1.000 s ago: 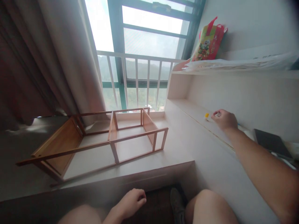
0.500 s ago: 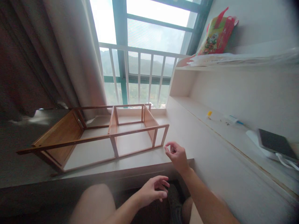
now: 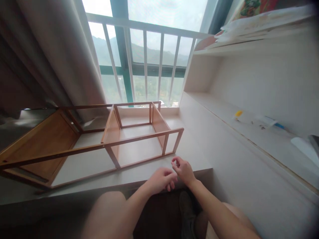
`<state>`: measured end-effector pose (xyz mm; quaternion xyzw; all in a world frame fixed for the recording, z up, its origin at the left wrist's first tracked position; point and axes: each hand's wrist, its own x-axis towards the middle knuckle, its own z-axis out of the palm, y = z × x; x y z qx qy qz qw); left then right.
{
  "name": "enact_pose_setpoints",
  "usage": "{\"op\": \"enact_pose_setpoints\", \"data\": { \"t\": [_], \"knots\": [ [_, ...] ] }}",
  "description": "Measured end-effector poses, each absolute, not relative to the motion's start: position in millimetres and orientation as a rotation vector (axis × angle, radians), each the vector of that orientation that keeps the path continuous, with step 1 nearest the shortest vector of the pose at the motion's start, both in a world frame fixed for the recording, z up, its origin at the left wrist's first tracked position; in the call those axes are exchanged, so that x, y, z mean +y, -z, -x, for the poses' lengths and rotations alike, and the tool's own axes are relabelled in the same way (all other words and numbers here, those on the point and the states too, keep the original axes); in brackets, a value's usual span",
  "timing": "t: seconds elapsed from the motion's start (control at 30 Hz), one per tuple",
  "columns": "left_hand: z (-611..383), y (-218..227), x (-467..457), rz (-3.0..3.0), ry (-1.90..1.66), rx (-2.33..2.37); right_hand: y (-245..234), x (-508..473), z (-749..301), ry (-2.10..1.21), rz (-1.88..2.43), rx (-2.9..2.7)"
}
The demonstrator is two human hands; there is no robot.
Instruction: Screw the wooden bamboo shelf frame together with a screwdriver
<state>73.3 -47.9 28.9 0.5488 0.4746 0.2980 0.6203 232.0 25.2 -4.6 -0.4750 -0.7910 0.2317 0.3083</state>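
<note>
My left hand (image 3: 162,180) is held low in front of the ledge, its fingers curled inward and pressed together. Just beside it, my right hand (image 3: 183,170) has its thumb and forefinger bent into a pinch. Whatever may be in either hand is too small or hidden to make out. Close beyond my hands lies a brown wooden shelf frame (image 3: 142,136) on its side, with slim rails and several flat panels. Neither hand touches it.
The frame rests on a pale window ledge (image 3: 139,174). White railings (image 3: 146,66) stand behind it, with a grey curtain (image 3: 62,59) at left. On the right-hand shelf (image 3: 211,108) are a yellow item (image 3: 238,114), small metal bits (image 3: 262,127) and a blue-tipped item (image 3: 276,123).
My left hand has come up beside my right hand, and its fingers have closed from a looser spread. The right hand stays pinched. The view has tipped downward and shifted.
</note>
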Motion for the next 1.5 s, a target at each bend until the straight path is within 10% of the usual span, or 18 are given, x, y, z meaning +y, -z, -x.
{"op": "enact_pose_setpoints", "data": {
  "t": [0.23, 1.5],
  "knots": [
    [-19.2, -22.8, 25.1, -1.852, -0.77, 1.885, 17.4, 55.9, -224.9, -0.671, 1.346, -2.041],
    [-19.6, 15.0, 49.8, -2.163, -0.506, 1.706, 28.3, 66.4, -212.4, -0.715, 1.149, -2.228]
  ]
}}
